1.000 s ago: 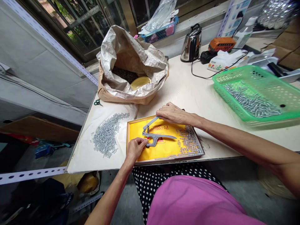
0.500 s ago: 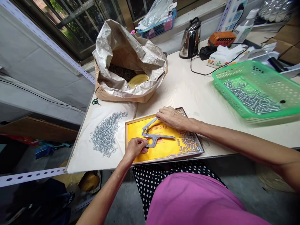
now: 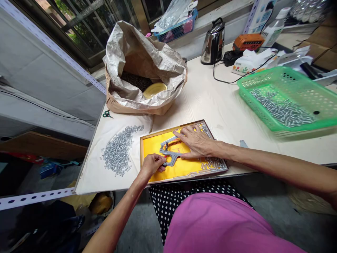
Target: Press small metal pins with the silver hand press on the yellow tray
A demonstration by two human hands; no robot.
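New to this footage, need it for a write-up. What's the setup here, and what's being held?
There's no machine: one camera worn on a person's head looks forward and down at their bare hands. The left hand holds grey metal pliers on a wooden-framed yellow tray, and the right hand rests spread over them. Small metal pieces lie in the tray, in a pile on a white cloth, and in a green plastic basket, all on a pale table.

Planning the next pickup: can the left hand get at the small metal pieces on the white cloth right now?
Probably yes, but not straight away. The left hand grips the grey snap pliers on the yellow tray, so it would likely have to let go first. The pile of small metal tubes lies just left of the tray, with nothing visible between.
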